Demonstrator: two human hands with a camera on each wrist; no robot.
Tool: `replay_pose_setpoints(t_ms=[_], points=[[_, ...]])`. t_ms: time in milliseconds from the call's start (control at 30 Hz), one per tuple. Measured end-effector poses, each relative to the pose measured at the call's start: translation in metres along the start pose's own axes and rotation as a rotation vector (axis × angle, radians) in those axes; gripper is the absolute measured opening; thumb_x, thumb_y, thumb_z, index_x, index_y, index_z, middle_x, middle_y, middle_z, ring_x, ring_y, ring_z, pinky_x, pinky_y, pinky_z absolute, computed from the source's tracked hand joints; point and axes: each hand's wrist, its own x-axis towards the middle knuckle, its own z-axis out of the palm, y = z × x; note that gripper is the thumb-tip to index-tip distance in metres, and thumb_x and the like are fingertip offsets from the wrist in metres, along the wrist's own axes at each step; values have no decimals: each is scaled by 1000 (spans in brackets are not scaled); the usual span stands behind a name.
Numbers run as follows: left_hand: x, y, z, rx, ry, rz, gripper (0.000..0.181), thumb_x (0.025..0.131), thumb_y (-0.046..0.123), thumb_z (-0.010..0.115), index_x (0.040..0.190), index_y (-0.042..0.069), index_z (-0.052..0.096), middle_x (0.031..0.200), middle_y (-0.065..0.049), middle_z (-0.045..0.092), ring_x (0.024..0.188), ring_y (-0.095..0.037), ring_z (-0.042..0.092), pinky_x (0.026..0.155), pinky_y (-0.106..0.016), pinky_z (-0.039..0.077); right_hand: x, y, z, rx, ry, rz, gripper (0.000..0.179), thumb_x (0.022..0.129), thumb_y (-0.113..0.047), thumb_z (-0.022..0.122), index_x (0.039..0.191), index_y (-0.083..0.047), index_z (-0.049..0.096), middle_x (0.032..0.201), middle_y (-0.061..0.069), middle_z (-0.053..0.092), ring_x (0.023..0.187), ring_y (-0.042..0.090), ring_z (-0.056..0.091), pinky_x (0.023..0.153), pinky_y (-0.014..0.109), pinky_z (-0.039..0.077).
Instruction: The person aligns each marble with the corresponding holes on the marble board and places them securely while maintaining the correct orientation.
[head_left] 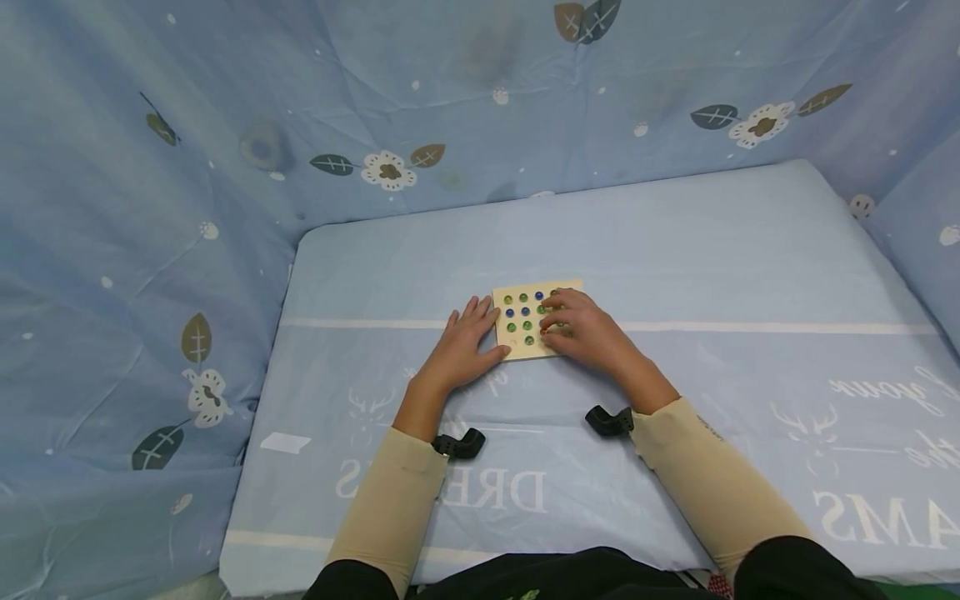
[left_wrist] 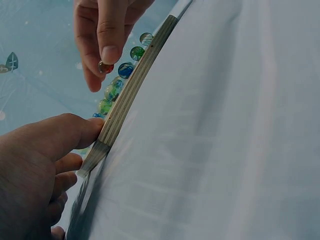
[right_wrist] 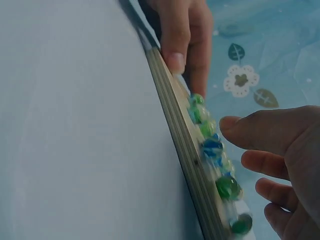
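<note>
A pale wooden board (head_left: 519, 352) lies between both hands, with rows of green and blue glass marbles (head_left: 523, 297) on its top. My left hand (head_left: 467, 343) grips the board's near left corner, its thumb on the front edge and its fingers along the left side. My right hand (head_left: 588, 331) hovers over the board's right part and hides some marbles there. In the left wrist view, its thumb and finger pinch a reddish marble (left_wrist: 106, 67) just above the board. The right wrist view shows the thumb of the right hand (right_wrist: 295, 160) beside the green marbles (right_wrist: 228, 188); the reddish marble is not visible there.
The board rests on a light blue cloth (head_left: 675, 250) with printed lettering. A white paper-like patch (head_left: 285, 442) lies at the left. Patterned fabric (head_left: 480, 100) hangs behind and at the sides. Dark wrist devices (head_left: 461, 444) sit at both sleeve ends.
</note>
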Motion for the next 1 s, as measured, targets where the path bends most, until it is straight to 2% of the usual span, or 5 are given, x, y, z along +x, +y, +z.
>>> replay_pose_setpoints(t_ms=[333, 533, 767, 1000], points=[[-1, -1, -1, 13, 3, 28, 72, 91, 54, 50, 150, 19, 26, 159, 0, 10, 147, -19, 2, 117, -49, 6, 12, -14, 17, -70, -24, -64, 9, 84, -19, 71, 90, -13, 74, 126, 11, 58, 133, 34, 38, 114, 48, 23], [-1, -2, 0, 29, 4, 39, 73, 92, 56, 48, 150, 19, 26, 159, 0, 9, 147, -20, 1, 117, -50, 6, 17, -19, 23, -93, -18, -110, 7, 84, -18, 71, 86, -12, 74, 124, 12, 59, 132, 36, 39, 112, 53, 24], [-1, -2, 1, 23, 5, 46, 73, 92, 55, 49, 150, 19, 26, 159, 0, 9, 147, -20, 1, 117, -50, 6, 17, -21, 29, -149, -29, -111, 10, 86, -20, 69, 89, -12, 74, 124, 10, 60, 133, 34, 38, 113, 48, 24], [-1, -2, 0, 35, 12, 48, 72, 92, 53, 50, 150, 18, 27, 159, 0, 11, 147, -21, 3, 117, -50, 6, 18, -22, 32, -153, -4, -140, 10, 84, -19, 71, 86, -10, 74, 122, 13, 61, 131, 36, 41, 112, 47, 28]])
